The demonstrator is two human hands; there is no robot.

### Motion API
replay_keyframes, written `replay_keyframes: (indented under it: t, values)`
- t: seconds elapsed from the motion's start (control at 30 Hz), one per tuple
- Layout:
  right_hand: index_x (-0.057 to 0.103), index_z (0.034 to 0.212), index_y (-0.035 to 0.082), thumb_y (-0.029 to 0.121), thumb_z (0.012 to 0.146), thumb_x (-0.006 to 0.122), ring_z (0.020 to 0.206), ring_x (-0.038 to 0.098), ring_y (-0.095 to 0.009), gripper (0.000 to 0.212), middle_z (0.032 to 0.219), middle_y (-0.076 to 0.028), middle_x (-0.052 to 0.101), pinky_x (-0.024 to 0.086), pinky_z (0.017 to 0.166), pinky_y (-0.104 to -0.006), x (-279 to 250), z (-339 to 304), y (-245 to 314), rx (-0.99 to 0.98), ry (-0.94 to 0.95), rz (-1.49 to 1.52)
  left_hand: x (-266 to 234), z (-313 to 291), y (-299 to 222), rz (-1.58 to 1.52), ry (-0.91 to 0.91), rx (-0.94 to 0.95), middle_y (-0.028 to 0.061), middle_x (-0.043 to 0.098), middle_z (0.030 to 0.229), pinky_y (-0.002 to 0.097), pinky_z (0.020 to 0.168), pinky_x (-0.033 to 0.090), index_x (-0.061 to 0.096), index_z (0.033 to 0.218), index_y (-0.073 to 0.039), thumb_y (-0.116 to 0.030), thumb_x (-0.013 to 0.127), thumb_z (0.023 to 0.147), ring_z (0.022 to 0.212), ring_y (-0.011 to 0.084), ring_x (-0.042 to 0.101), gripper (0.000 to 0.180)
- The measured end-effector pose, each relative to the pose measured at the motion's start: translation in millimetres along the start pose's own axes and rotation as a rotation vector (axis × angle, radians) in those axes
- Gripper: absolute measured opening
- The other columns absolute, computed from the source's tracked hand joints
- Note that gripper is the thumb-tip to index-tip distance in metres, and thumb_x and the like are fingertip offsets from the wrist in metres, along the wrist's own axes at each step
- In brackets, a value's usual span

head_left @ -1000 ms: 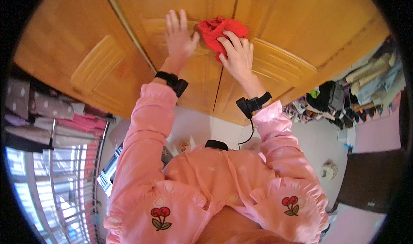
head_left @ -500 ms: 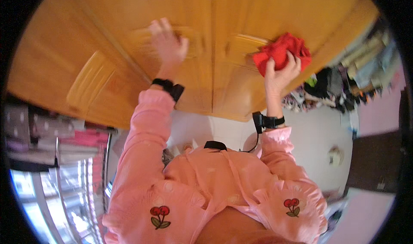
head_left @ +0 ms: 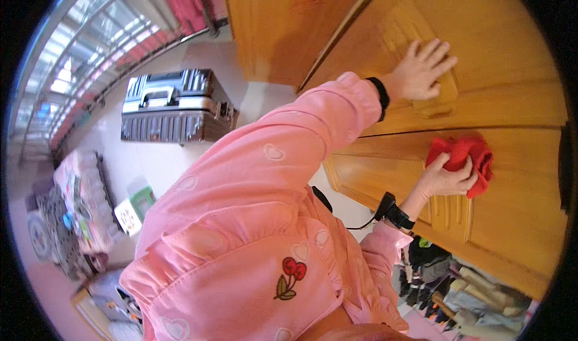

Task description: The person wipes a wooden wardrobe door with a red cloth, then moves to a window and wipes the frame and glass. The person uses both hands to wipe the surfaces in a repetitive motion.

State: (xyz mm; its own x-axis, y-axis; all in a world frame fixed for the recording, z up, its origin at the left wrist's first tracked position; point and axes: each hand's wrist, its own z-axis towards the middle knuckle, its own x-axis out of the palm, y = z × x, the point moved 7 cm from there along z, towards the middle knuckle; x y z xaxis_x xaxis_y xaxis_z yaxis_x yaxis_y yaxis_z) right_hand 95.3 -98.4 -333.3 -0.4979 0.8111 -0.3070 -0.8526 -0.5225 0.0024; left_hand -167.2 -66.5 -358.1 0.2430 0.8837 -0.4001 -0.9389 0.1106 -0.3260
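Note:
My left hand lies with fingers spread against the raised panel of a wooden wardrobe door. Below it in the picture, my right hand grips a crumpled red cloth and presses it to the neighbouring door, just beside that door's raised panel. A dark seam runs between the two doors. Pink sleeves cover both my arms, and each wrist wears a black band. The cloth hides the surface beneath it.
A grey ribbed suitcase stands on the pale floor at the left. Beyond it are a barred window and hanging clothes. A small green and white stool sits nearer. Piled clothes fill the lower right.
The view has swung left and tilted, bringing in the suitcase and stool. My right hand still holds the red cloth against the door; my left hand's fingers are now spread wider.

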Motion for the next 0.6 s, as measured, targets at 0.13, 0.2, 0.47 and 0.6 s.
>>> replay_keyframes:
  t: [0.13,0.2,0.47,0.6]
  values:
    - [0.065,0.121,0.011,0.029,0.079,0.075,0.121,0.051,-0.044,0.046,0.133,-0.024,0.052,0.042,0.097,-0.0579,6.9,7.9,15.7,-0.056,-0.04,-0.012,-2.1,-0.5,2.4,-0.048,-0.011,-0.026,0.0175,0.025,0.168,0.0717,0.116,0.021,0.034,0.16,-0.023,-0.042,0.064,0.086,0.154,0.0408,0.023,0.082]
    - [0.066,0.121,0.012,0.03,0.079,0.076,0.12,0.051,-0.043,0.047,0.133,-0.023,0.052,0.042,0.096,-0.0575,8.0,9.4,21.6,-0.103,-0.059,-0.01,-3.8,-0.1,1.3,-0.118,-0.004,-0.047,0.0157,0.025,0.169,0.0725,0.118,0.016,0.037,0.159,-0.023,-0.039,0.059,0.09,0.156,0.0381,0.02,0.075]
    - [0.067,0.122,0.016,0.031,0.079,0.076,0.118,0.053,-0.039,0.046,0.134,-0.017,0.053,0.044,0.092,-0.0544,16.7,14.9,25.6,-0.164,0.029,-0.02,-7.7,2.7,-8.3,-0.167,0.049,-0.111,0.0131,0.02,0.171,0.0697,0.117,0.024,0.03,0.162,-0.024,-0.036,0.066,0.089,0.157,0.0365,0.018,0.082]
    - [0.068,0.12,0.018,0.034,0.079,0.075,0.114,0.056,-0.036,0.045,0.13,-0.013,0.056,0.045,0.087,-0.0514,16.9,14.4,26.1,-0.212,-0.018,0.013,-4.0,4.3,-5.6,-0.122,0.115,-0.113,0.0138,0.015,0.172,0.0684,0.116,0.028,0.027,0.163,-0.024,-0.037,0.07,0.086,0.157,0.0369,0.017,0.09]
